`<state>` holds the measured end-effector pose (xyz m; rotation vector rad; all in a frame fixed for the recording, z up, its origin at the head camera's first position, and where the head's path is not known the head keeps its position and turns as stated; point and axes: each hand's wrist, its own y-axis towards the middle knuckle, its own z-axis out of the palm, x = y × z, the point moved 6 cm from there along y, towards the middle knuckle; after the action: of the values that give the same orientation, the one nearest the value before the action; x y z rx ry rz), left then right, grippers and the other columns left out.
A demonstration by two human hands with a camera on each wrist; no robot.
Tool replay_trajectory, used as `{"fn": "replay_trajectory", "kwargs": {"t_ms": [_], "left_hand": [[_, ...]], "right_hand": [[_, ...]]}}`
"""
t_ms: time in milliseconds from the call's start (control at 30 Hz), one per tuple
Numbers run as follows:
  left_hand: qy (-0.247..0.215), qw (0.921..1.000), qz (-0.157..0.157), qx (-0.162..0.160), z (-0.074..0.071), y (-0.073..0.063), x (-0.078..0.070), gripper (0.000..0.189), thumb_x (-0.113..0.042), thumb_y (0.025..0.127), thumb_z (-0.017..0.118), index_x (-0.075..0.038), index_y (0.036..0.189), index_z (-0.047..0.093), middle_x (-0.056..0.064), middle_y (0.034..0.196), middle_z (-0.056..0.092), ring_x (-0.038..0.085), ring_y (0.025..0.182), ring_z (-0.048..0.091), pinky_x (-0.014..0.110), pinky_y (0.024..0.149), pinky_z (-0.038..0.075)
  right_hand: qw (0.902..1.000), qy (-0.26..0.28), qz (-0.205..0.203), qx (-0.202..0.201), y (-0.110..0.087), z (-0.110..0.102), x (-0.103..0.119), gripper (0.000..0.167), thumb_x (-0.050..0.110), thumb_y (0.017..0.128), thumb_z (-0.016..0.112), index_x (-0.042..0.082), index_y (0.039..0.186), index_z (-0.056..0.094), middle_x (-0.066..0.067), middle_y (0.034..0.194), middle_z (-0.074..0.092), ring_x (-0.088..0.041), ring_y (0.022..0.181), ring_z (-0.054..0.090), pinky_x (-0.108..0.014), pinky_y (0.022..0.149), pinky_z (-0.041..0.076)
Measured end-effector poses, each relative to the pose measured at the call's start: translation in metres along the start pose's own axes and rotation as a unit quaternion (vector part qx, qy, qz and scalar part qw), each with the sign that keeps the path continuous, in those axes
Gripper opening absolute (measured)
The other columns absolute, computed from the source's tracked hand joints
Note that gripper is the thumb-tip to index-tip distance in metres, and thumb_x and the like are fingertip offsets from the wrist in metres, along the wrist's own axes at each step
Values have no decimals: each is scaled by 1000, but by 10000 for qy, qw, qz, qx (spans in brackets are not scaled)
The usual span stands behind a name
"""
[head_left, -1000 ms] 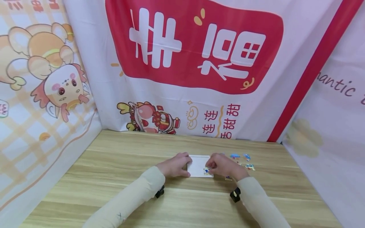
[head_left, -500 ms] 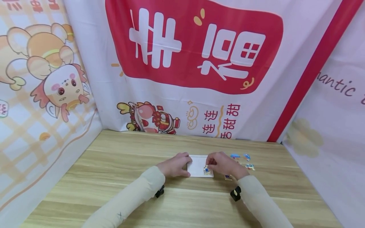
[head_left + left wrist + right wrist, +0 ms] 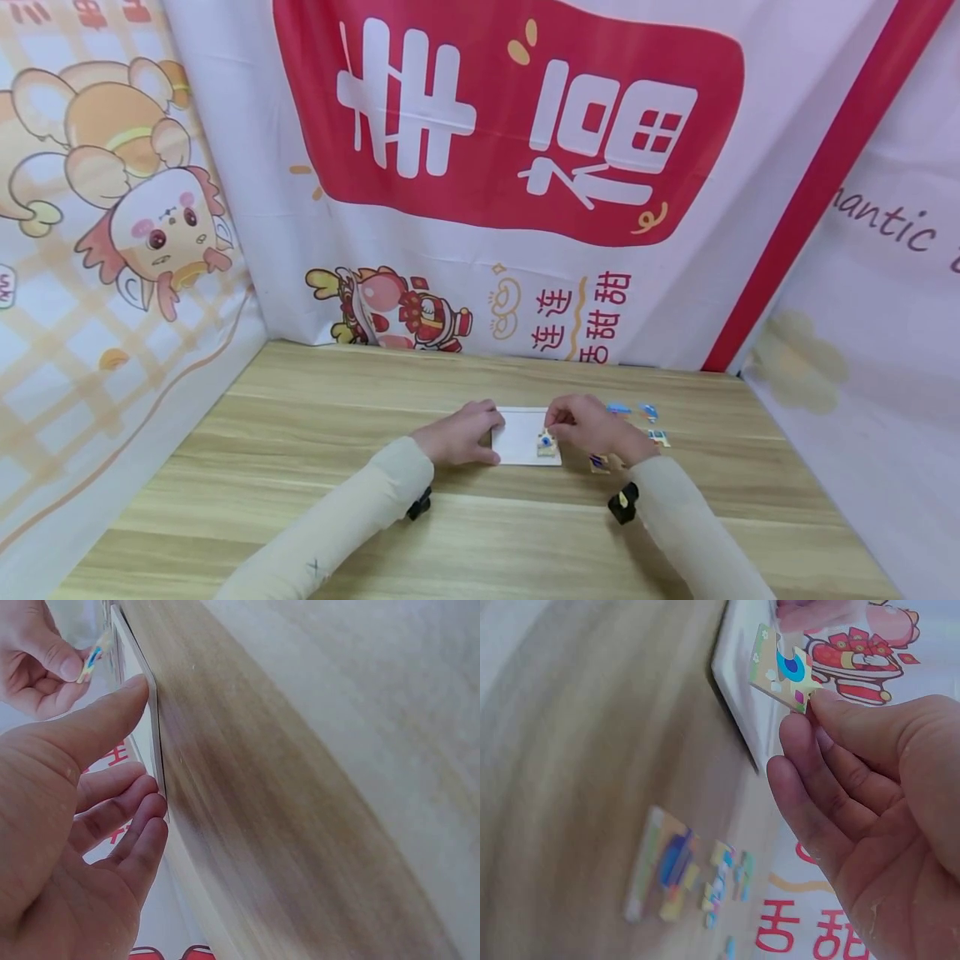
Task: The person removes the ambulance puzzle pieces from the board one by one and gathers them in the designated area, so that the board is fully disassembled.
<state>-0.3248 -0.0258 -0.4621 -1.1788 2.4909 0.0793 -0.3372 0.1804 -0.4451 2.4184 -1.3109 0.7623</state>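
Note:
A shallow white puzzle tray [image 3: 516, 437] lies on the wooden table. My left hand [image 3: 459, 435] grips its left end, thumb at the near corner and index finger at the far corner. Over the tray's right end my right hand [image 3: 591, 425] pinches a jigsaw piece [image 3: 780, 671] between thumb and index finger. The piece has a blue ring, a cream ground and a green strip with small white flowers. It stands tilted in the right wrist view, with the tray rim [image 3: 739, 712] behind it.
Several loose jigsaw pieces lie right of the tray, among them a blue one [image 3: 649, 412], one with small windows [image 3: 658, 437] and a dark blue one [image 3: 598, 463]. Printed cloth [image 3: 450, 292] hangs behind the table [image 3: 360, 392] and at both sides.
The right hand has turned the jigsaw piece and raised it slightly at the tray's right end, so more of its printed face shows. The left hand stays on the tray.

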Motion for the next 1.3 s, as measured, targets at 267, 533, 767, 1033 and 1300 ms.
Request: {"fn": "replay_trajectory", "kwargs": {"t_ms": [267,533,767,1033,1300], "left_hand": [[-29,10000,49,-16,-1,0,0,58,-36,97,78,-8,145,60,5,139,58,20,127,52,39,117,47],[-5,10000,62,-15,-1,1,1,58,-37,97,77,-9,145,60,4,141,57,20,129,51,38,118,46],[-103,9999,55,-31,-2,0,2,59,-36,97,78,-8,145,60,5,142,57,21,129,51,40,119,46],[-119,9999,5,-19,-1,-1,3,59,-37,97,77,-9,146,60,6,146,55,22,134,50,40,121,44],[-117,9999,23,-10,0,0,3,59,-36,97,77,-9,146,59,6,146,56,22,134,51,40,121,44]], "right_hand": [[9999,-16,146,40,-15,-30,-7,8,10,104,66,12,97,70,0,91,72,-12,84,65,-25,74,56],[9989,-59,428,154,-49,-67,-30,6,14,104,67,12,99,68,-2,93,71,-16,84,63,-27,72,56],[9979,-171,617,101,-83,-87,-56,6,11,102,69,9,96,68,-3,88,68,-12,80,59,-24,69,53],[9973,-191,523,484,-106,-89,-86,6,4,96,71,8,92,71,-2,87,69,-10,80,58,-22,70,50],[9959,-74,795,429,-116,-78,-109,5,6,96,72,6,92,70,-1,85,69,-8,78,57,-22,70,49]]}}
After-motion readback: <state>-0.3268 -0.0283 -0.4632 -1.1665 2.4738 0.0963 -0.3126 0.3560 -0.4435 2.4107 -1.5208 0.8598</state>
